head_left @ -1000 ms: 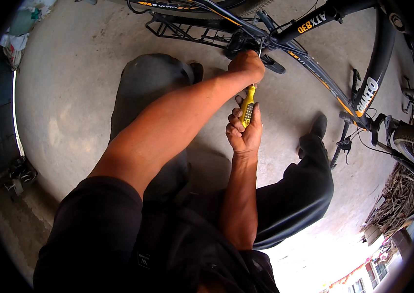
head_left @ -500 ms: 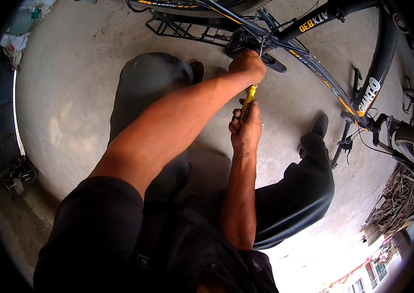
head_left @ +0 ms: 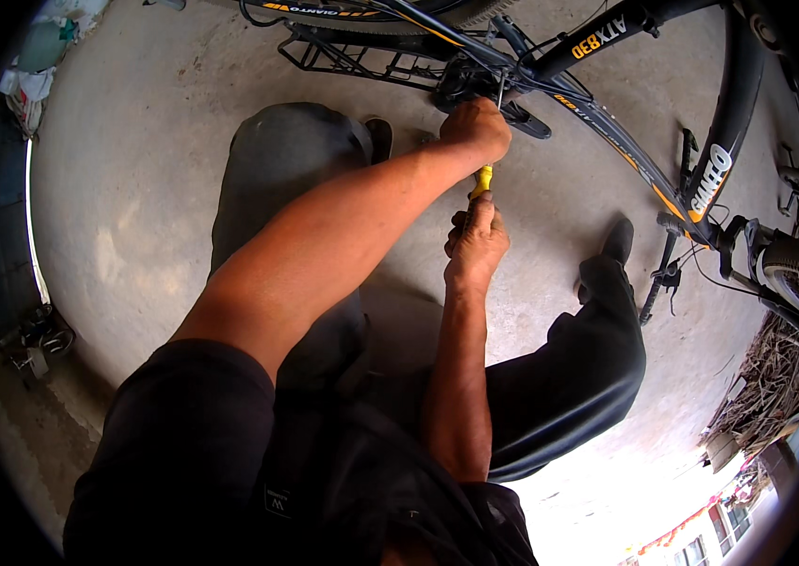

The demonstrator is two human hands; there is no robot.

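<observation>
A screwdriver with a yellow handle (head_left: 484,179) points away from me toward the crank area (head_left: 463,83) of a black bicycle. My right hand (head_left: 477,241) is wrapped round the rear of the handle, with the thumb lying along it. Farther forward, my left hand (head_left: 477,130) is curled round the shaft, just below the pedal (head_left: 527,121). A thin length of metal shaft (head_left: 501,90) shows beyond that hand, reaching up to the frame. The tip and most of my left fingers are hidden.
The bicycle frame (head_left: 597,42) spans the top and right, with a rear rack (head_left: 362,61) at upper left. My bent knees flank my arms. A pile of dry sticks (head_left: 762,391) lies at lower right. Bags (head_left: 36,75) sit at far upper left.
My right hand has rolled round the handle and closed over more of it, hiding its dark grip. My left hand stays nearly where it was.
</observation>
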